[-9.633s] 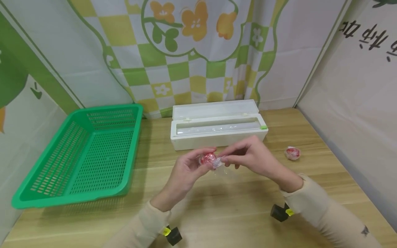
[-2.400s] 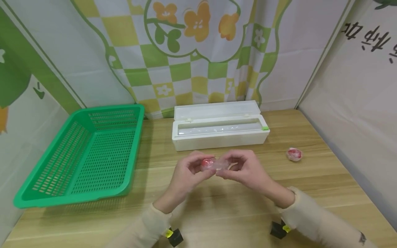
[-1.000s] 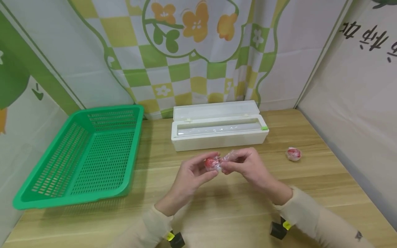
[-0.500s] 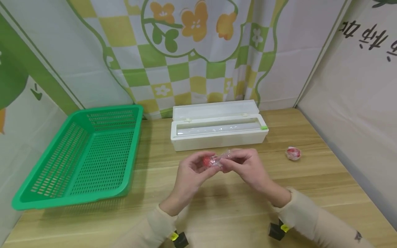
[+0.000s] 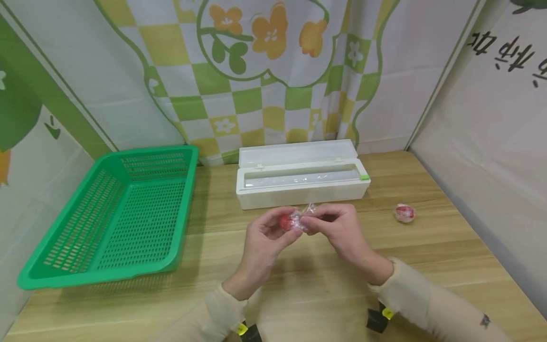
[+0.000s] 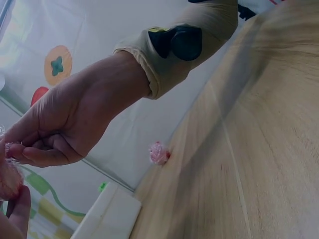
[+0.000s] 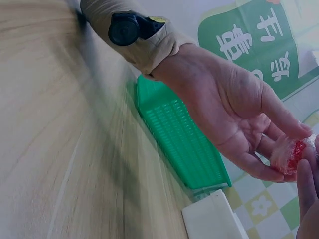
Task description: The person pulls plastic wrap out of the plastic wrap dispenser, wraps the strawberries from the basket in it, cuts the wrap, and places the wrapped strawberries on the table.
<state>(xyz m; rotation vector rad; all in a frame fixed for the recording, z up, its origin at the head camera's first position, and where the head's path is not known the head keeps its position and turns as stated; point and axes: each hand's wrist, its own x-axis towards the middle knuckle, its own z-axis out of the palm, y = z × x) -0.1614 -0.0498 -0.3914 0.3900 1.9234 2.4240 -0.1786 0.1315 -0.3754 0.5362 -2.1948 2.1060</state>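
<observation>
Between both hands, above the table, is a small red round thing (image 5: 286, 222) in clear cling film; its exact kind cannot be told. My left hand (image 5: 264, 240) holds it between thumb and fingers, as the right wrist view also shows. The thumb and fingertips of my right hand (image 5: 337, 227) pinch the gathered end of the cling film (image 5: 308, 209) on its right side. A second red thing wrapped in film (image 5: 404, 213) lies on the table to the right, apart from both hands. Part of the held thing is hidden behind the fingers.
A green plastic basket (image 5: 181, 223) stands at the left. Behind the hands is a long white cling film box (image 5: 303, 194), its lid up and a roll (image 5: 303, 179) inside. A patterned curtain (image 5: 273, 97) hangs at the back of the wooden table (image 5: 325, 294).
The film's right end, loose and trailing earliest, is now bunched and twisted in the right fingertips. The left hand keeps its hold on the red thing. Basket, box and second wrapped thing stay put.
</observation>
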